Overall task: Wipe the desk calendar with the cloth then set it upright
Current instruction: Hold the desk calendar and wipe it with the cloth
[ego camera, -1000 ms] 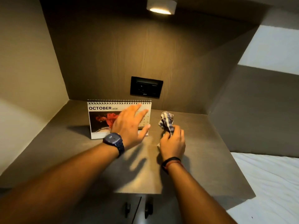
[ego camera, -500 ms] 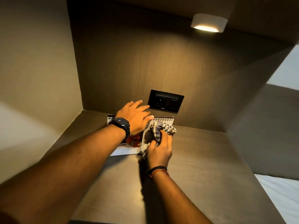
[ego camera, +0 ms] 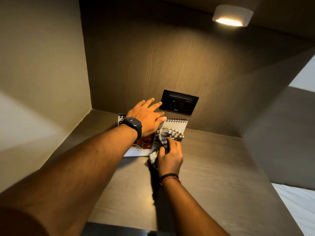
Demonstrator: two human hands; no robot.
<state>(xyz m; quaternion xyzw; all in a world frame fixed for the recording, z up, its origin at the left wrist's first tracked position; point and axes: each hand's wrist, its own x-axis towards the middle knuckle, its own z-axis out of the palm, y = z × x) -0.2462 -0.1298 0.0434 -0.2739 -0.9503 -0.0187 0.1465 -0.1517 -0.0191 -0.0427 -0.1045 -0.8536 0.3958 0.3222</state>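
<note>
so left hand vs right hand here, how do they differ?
The left hand lies flat, fingers spread, pressing on the calendar; the right hand is curled around the checked cloth. The left wrist has a black watch; the right, thin bands. Both are over the calendar.

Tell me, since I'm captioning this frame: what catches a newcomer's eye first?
Two bare arms reach into a dim wooden nook. The left hand rests open on a desk calendar at the back of the shelf, while the right hand presses a checked cloth on its page. A lamp glows at top right.
</note>
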